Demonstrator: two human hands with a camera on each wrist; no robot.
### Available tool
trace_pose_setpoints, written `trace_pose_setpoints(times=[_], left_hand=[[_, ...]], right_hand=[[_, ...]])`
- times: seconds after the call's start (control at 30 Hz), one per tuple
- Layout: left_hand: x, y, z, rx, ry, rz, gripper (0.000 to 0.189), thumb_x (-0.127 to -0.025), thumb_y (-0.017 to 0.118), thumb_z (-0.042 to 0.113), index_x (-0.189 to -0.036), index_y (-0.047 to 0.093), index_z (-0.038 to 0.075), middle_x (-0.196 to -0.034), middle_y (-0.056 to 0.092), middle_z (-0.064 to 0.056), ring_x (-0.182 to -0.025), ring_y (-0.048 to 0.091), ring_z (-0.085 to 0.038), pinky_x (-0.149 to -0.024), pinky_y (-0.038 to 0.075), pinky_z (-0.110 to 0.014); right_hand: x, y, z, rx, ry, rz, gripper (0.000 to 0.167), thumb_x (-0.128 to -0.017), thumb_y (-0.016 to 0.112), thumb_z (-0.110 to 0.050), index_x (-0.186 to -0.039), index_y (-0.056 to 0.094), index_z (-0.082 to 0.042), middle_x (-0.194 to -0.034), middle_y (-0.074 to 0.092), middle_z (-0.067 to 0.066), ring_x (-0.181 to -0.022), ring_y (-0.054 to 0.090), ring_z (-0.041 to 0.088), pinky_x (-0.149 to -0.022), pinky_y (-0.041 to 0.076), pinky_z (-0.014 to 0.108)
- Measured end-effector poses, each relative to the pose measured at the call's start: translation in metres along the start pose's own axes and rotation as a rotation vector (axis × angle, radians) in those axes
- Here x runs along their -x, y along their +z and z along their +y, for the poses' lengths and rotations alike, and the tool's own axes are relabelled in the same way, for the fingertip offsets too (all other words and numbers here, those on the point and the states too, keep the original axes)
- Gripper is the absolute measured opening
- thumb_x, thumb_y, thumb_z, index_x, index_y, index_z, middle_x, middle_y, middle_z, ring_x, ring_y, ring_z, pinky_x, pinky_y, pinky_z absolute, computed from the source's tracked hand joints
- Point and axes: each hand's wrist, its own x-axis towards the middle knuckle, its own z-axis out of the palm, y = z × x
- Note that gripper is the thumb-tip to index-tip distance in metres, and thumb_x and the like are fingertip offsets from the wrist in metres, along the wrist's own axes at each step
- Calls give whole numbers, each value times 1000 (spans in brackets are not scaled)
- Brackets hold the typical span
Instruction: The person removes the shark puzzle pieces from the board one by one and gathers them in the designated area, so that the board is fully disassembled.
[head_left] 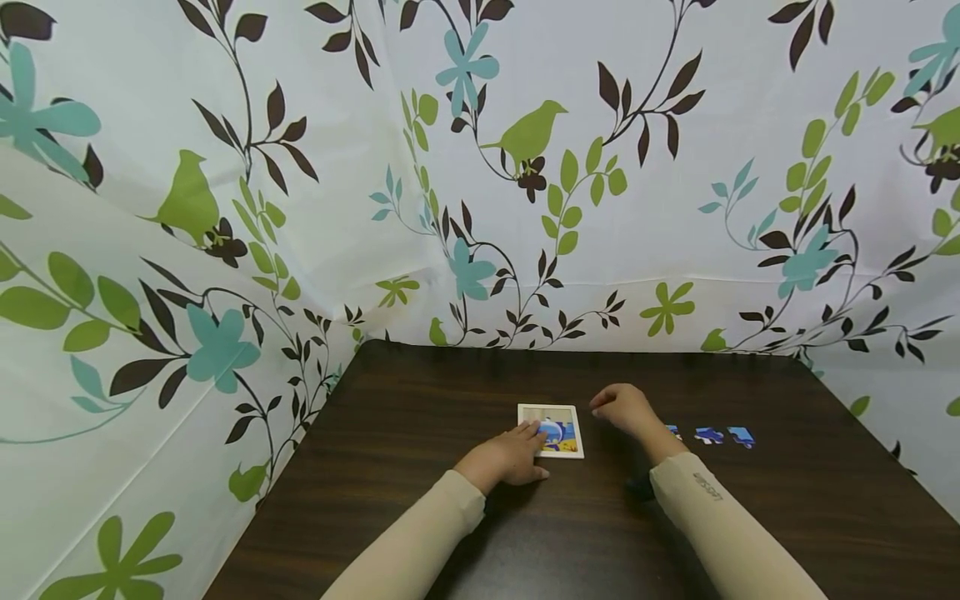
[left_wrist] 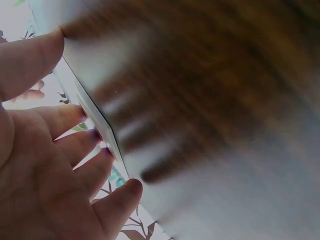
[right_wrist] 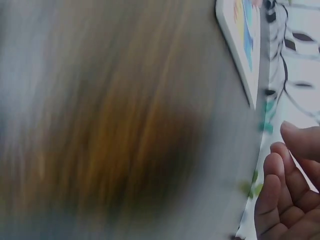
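Note:
A small white-framed jigsaw puzzle [head_left: 559,432] lies on the dark table, its picture partly blue and yellow, its upper part a plain beige. My left hand [head_left: 510,454] rests its fingers on the frame's left side, over part of the picture. The left wrist view shows that hand's fingers [left_wrist: 95,170] spread out at the frame's edge. My right hand [head_left: 626,410] hovers right of the puzzle, its fingers loosely curled. In the right wrist view, thumb and fingers [right_wrist: 270,195] stand near each other with nothing seen between them.
To the right lie loose blue puzzle pieces [head_left: 708,436], one partly hidden behind the right forearm. The dark wooden table [head_left: 420,379] ends at a white cloth [head_left: 600,308] printed with leaves, flowers and birds, which hangs behind and at the sides.

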Motion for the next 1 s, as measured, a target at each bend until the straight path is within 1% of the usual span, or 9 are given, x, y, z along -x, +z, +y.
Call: trace_pose_setpoints(times=[0.03, 0.13, 0.23, 0.37, 0.43, 0.6, 0.67, 0.8, 1.0], left_hand=[[0, 0, 0, 0, 1, 2, 73, -97, 58, 49, -157, 31, 20, -167, 20, -1, -154, 17, -19, -122, 27, -40], [0, 0, -1, -1, 4, 6, 73, -96, 59, 49, -157, 32, 20, -166, 21, -1, -154, 17, -19, -122, 27, -40], [0, -1, -1, -6, 10, 9, 72, -96, 59, 48, -157, 33, 18, -166, 22, -2, -154, 19, -20, -121, 29, -40], [3, -3, 0, -12, 16, 10, 72, -96, 60, 48, -156, 33, 17, -166, 22, -3, -154, 20, -21, -121, 30, -41], [3, -3, 0, -12, 14, 5, 72, -97, 59, 48, -157, 32, 18, -166, 21, -3, -154, 19, -21, -121, 30, -41], [4, -4, 1, -13, 5, -7, 73, -97, 58, 49, -157, 31, 19, -167, 20, -2, -154, 18, -21, -121, 30, -42], [3, -3, 1, -16, 3, -8, 73, -97, 58, 50, -157, 31, 19, -167, 20, -2, -154, 18, -20, -120, 31, -42], [1, -2, 1, -23, -2, -8, 73, -97, 58, 50, -157, 31, 20, -167, 20, -1, -154, 19, -20, -120, 31, -42], [0, -2, 1, -21, -3, -11, 73, -97, 58, 50, -157, 30, 19, -167, 20, -1, -154, 18, -20, -121, 30, -42]], right_hand=[[-1, 4, -4, 4, -18, -11, 13, -87, 71, -8, -97, 74, -2, -100, 70, 15, -89, 62, 27, -77, 53, 43], [-1, 15, -14, 15, -37, -39, 12, -86, 73, -8, -97, 75, -3, -97, 71, 11, -87, 62, 24, -77, 53, 39], [-1, 24, -22, 36, -67, -68, 14, -85, 73, -6, -98, 75, -2, -95, 71, 10, -85, 63, 22, -74, 54, 38], [-1, 34, -28, 47, -92, -101, 17, -81, 75, -4, -98, 75, -2, -96, 72, 9, -86, 65, 21, -75, 56, 38], [-1, 37, -28, 52, -97, -114, 19, -80, 78, -5, -99, 75, -3, -96, 72, 7, -87, 64, 20, -76, 56, 38], [-2, 42, -29, 80, -118, -144, 30, -74, 86, -11, -101, 74, -4, -96, 70, 7, -88, 64, 21, -77, 56, 41], [-2, 43, -30, 92, -121, -149, 32, -72, 87, -12, -100, 73, -5, -96, 70, 7, -88, 64, 22, -78, 56, 41], [-3, 44, -29, 112, -131, -146, 31, -72, 87, -12, -99, 73, -5, -95, 70, 7, -88, 64, 21, -79, 56, 42], [-5, 45, -28, 113, -134, -144, 30, -72, 87, -11, -97, 72, -6, -94, 69, 6, -87, 63, 20, -78, 56, 42]])
